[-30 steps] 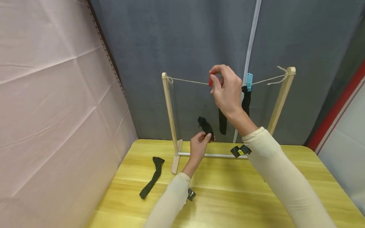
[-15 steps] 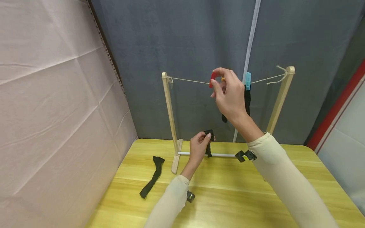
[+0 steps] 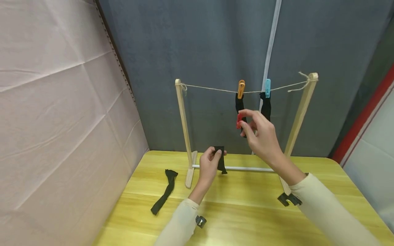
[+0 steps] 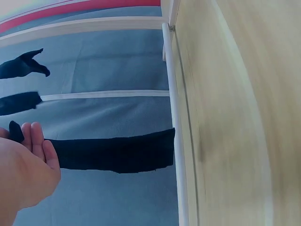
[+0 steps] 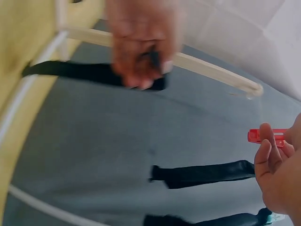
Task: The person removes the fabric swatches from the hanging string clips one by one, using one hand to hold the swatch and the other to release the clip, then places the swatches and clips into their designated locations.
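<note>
My left hand (image 3: 208, 169) pinches a black cloth strip (image 3: 221, 165) between thumb and fingers, low over the table's back part. In the left wrist view its long end (image 4: 117, 153) stretches from the fingers to the white bar. Higher and to the right, my right hand (image 3: 262, 138) pinches a red clothespin (image 3: 238, 121) between thumb and fingertips, in front of a hanging strip. An orange clothespin (image 3: 241, 89) clips that black strip (image 3: 239, 103) to the string (image 3: 209, 88). Beside it, a light blue clothespin (image 3: 267, 87) holds another black strip (image 3: 266, 108).
One more black strip (image 3: 167, 191) lies on the yellow wooden table (image 3: 246, 212), left of the rack. Wooden posts (image 3: 183, 126) carry the string at both ends, with a white bar (image 3: 246, 168) joining them below. A grey curtain (image 3: 209, 41) hangs behind.
My right hand has come down from the string with the red clothespin, uncovering the orange one. The strip in my left hand has swung from pointing up to hanging down; that hand shifted slightly left.
</note>
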Motion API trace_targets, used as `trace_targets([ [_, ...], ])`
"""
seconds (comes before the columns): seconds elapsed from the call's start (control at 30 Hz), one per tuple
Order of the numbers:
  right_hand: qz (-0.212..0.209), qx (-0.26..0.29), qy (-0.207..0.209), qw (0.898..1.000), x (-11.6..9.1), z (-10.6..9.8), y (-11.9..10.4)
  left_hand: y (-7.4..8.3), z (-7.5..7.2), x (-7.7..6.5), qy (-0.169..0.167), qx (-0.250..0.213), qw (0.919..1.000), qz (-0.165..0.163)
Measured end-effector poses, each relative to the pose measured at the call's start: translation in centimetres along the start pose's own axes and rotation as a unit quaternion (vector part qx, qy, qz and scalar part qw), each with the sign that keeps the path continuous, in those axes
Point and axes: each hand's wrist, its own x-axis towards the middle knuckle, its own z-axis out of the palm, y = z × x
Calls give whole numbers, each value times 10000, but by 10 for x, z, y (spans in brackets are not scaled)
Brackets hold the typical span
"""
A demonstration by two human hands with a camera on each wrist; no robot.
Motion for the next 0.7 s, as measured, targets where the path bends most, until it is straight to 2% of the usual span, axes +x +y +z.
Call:
trace_targets([
  [0.33, -1, -384, -763, 9963, -80, -8, 28, 9, -40, -9, 78, 16, 10000, 8],
  [0.53, 234, -553, -823, 9948, -117, -27, 52, 9, -72, -13, 93, 168, 9998, -41],
  [0.7, 567, -874, -890, 9906, -140, -44, 71, 4, -102, -20, 365, 409, 9983, -208],
])
